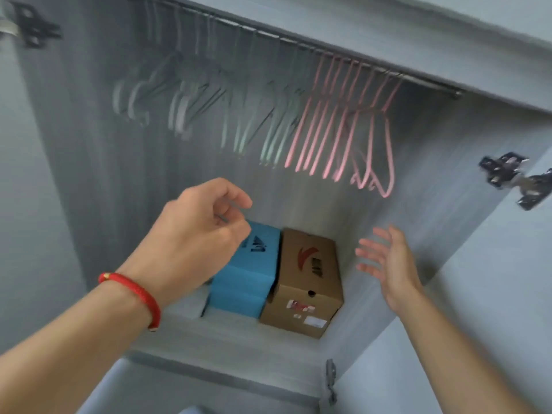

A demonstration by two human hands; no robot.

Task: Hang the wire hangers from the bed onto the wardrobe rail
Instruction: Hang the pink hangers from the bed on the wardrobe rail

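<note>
Below the hangers [337, 130], two boxes [298, 282] sit between both hands.

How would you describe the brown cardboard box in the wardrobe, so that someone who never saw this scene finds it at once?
Look inside the open wardrobe, below the rail where the pink hangers hang. Two boxes stand side by side on the shelf at the bottom. The one you want is the brown cardboard box on the right, with a red logo on top, unlike the blue box beside it.
</note>
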